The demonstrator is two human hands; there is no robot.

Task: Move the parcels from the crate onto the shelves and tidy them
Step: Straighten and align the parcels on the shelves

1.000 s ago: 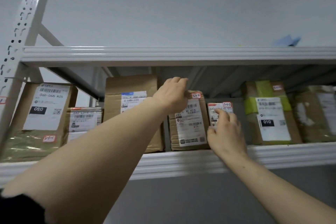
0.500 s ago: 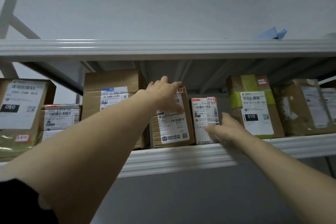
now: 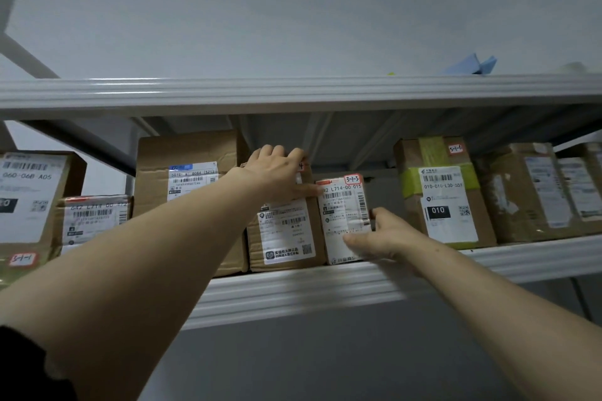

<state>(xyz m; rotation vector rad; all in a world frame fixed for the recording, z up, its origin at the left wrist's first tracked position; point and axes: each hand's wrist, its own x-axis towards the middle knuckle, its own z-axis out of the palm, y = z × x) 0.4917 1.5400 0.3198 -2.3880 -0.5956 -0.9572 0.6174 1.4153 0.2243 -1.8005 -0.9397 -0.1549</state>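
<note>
A row of brown cardboard parcels stands on the white metal shelf [image 3: 325, 290]. My left hand [image 3: 280, 172] grips the top of a middle parcel [image 3: 286, 238] that carries a white label with a QR code. Right beside it stands a small white-labelled parcel [image 3: 343, 208] marked 3-1-5. My right hand [image 3: 381, 234] holds that small parcel at its lower right corner, thumb on the right side and fingers on the front. A taller box [image 3: 189, 166] stands to the left of my left hand. The crate is not in view.
A box with green tape and a 010 label [image 3: 443, 198] stands to the right, then two more taped parcels [image 3: 534, 192]. At far left are a large parcel [image 3: 29, 195] and a small one [image 3: 94, 218]. Blue paper [image 3: 472, 65] lies on the upper shelf [image 3: 293, 91].
My right hand has slid from the small parcel's front top down to its lower right corner. My left hand stays on top of the middle parcel. The view has shifted right.
</note>
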